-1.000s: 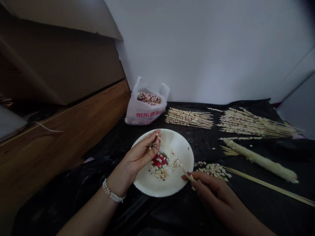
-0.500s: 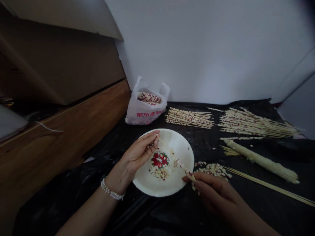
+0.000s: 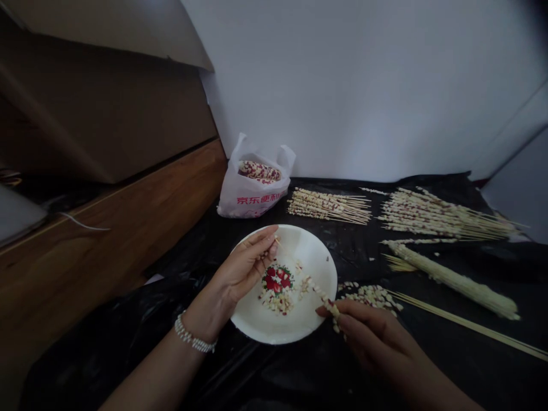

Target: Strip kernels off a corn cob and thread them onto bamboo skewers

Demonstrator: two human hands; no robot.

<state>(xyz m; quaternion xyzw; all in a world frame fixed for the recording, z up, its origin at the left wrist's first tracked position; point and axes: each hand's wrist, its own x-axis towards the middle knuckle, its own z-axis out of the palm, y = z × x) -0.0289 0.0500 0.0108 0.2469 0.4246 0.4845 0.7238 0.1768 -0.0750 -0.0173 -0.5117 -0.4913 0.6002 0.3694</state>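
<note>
Over the left rim of a white bowl (image 3: 317, 325), my left hand (image 3: 246, 265) is closed, pinching a small pale kernel at the tip of a thin skewer. My right hand (image 3: 377, 331) grips the other end of that skewer at the bowl's right edge. Cream and dark red kernels are threaded along the skewer (image 3: 322, 295), which slants across the bowl. Loose kernels (image 3: 276, 302) lie in the bowl beside a printed strawberry pattern. More loose kernels (image 3: 372, 297) form a pile right of the bowl.
A white plastic bag (image 3: 252, 197) holding speckled cobs stands behind the bowl. Threaded skewers lie in a smaller bundle (image 3: 327, 205) and a larger one (image 3: 432, 214). A bare cob (image 3: 458, 279) and bare skewers (image 3: 471, 324) are at the right, on black plastic sheeting (image 3: 265, 377).
My left fingers have shifted slightly at the skewer's tip, where a kernel now shows more clearly. My right hand has hardly moved.
</note>
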